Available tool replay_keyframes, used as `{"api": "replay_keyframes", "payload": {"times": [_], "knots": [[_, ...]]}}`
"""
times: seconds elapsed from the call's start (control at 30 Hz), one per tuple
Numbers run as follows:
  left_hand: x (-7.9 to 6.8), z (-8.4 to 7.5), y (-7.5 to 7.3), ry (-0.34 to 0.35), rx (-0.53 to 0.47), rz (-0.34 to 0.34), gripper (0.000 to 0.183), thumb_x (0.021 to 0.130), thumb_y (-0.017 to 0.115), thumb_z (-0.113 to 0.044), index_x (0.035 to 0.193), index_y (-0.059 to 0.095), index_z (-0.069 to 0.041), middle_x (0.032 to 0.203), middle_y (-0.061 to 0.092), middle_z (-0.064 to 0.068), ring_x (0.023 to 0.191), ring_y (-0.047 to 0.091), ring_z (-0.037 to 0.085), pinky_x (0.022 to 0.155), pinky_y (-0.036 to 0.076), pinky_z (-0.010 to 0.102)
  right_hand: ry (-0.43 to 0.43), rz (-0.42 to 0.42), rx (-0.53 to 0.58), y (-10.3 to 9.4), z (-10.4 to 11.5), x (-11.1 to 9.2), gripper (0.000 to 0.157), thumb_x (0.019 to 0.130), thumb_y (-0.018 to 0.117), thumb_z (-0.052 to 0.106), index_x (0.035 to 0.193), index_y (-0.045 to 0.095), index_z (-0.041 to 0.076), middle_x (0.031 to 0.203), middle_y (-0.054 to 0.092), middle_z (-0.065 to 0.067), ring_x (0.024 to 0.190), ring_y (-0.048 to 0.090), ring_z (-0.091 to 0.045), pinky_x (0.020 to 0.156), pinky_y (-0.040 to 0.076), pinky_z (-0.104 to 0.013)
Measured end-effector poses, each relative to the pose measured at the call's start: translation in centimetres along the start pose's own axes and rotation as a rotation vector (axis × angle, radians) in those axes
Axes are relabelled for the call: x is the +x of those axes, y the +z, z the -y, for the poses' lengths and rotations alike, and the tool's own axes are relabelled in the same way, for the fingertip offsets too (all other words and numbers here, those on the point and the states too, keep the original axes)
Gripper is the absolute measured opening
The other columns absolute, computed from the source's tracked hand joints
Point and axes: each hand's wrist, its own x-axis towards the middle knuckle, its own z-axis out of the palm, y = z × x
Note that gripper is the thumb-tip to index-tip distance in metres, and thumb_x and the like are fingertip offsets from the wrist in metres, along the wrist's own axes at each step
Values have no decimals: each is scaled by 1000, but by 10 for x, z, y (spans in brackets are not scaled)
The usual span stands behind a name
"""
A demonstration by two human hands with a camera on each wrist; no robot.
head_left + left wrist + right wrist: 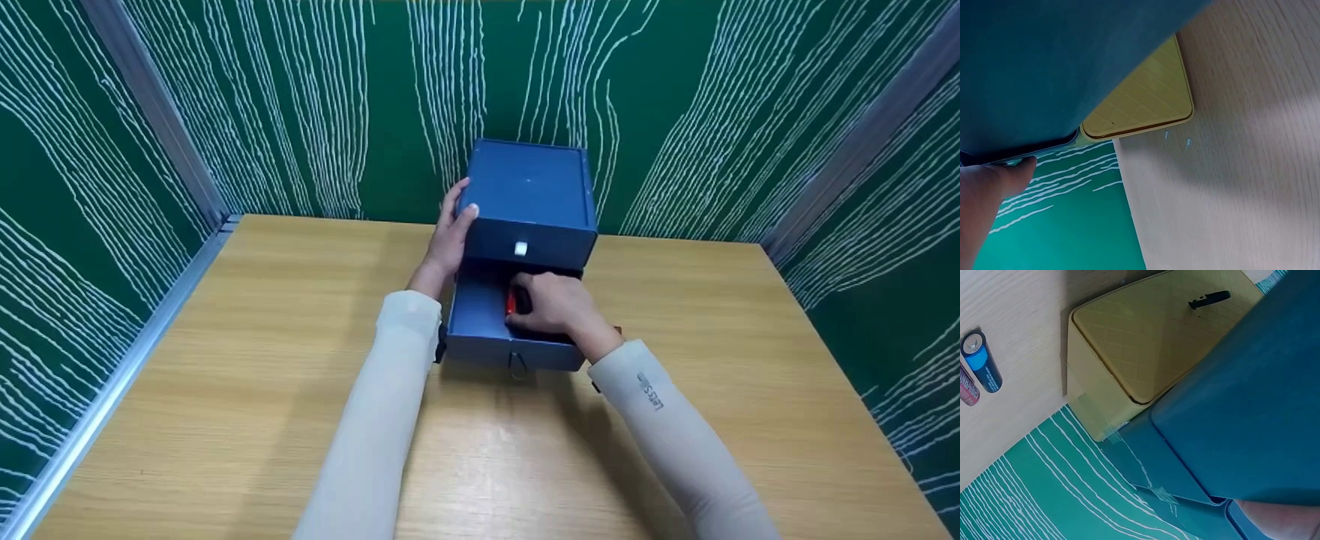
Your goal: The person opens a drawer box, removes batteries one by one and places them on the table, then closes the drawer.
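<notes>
Within head view only: red object [511,302]

I can't identify the red item [511,301], mostly covered by the right hand [556,304]. My right wrist view crops a pinkish battery [967,387]; there, the blue drawer [1241,416] hides part of the yellow box [1123,343]. My left wrist view cuts off the left hand [988,194].
</notes>
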Motion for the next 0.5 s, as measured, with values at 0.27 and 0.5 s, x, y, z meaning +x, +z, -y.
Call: {"api": "replay_keyframes", "payload": {"times": [0.27,0.5], "knots": [[-3,-3,0,-12,23,5,50,90,38,-28,138,22,-24,144,16,3,128,24,21,103,17,46,-3,1,8,0,0,-1,51,68,62,53,108,56,20,90,62,-1,72,54,-18,69,47,-39],[-3,-2,0,-29,23,5,51,90,38,-30,137,21,-27,144,17,3,127,25,22,102,18,48,-1,-5,7,0,1,-1,52,67,62,54,107,57,21,91,63,-1,73,54,-18,69,47,-40]]}}
